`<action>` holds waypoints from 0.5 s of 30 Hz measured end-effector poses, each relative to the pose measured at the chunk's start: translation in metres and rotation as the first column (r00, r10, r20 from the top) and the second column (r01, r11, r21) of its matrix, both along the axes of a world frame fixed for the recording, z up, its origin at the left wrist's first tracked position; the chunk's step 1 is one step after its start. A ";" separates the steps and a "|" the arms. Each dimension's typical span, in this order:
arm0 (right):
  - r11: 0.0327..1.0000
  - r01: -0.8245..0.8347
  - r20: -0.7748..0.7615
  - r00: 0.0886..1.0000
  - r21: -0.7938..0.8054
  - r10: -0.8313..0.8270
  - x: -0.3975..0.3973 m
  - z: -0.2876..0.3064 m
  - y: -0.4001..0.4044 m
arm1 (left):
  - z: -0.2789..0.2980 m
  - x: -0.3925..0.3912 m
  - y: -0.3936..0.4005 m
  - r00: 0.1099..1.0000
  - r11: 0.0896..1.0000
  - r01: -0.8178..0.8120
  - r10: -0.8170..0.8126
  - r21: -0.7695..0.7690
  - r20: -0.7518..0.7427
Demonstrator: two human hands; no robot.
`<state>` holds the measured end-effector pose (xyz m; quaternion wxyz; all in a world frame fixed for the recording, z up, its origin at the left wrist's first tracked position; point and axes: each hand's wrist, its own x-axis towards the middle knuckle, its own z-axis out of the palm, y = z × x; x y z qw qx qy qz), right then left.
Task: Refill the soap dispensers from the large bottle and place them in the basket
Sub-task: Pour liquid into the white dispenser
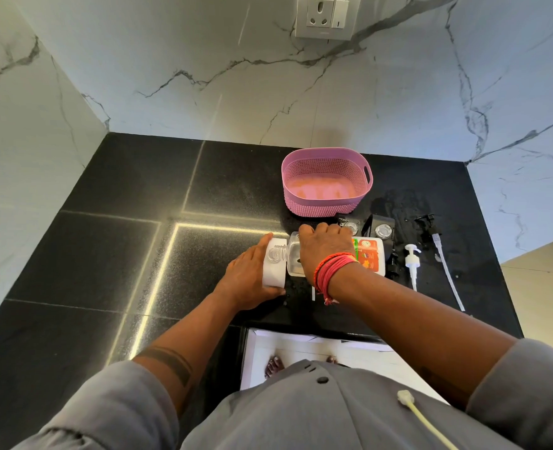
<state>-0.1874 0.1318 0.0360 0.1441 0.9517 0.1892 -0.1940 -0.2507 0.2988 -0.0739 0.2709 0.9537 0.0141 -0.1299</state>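
Note:
A large clear bottle (370, 254) with an orange and white label lies tipped to the left, gripped from above by my right hand (325, 248). Its neck meets the open top of a white soap dispenser (273, 269), which my left hand (247, 279) holds round the side on the black counter. Two dark dispensers stand uncapped just behind the bottle, one (351, 227) beside my right hand and one (384, 230) further right. The pink woven basket (320, 207) sits behind them with no dispenser inside.
A white pump head (412, 258) with its tube lies right of the bottle. A black pump head (428, 224) with a long clear tube (448, 277) lies further right. Marble walls enclose the counter (106, 254) at the back and sides; a socket (325, 16) is on the back wall.

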 end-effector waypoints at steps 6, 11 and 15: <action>1.000 -0.004 -0.001 1.000 0.000 0.004 0.000 0.002 0.000 | 0.002 0.000 0.000 1.000 1.000 0.003 -0.003 -0.001 -0.008; 1.000 -0.005 -0.008 1.000 0.004 0.005 0.000 0.003 0.000 | 0.002 0.000 -0.001 1.000 1.000 0.006 -0.006 -0.001 -0.015; 1.000 -0.006 -0.003 1.000 -0.004 0.006 0.000 0.005 0.001 | 0.003 0.000 -0.001 1.000 1.000 0.003 -0.003 -0.003 -0.009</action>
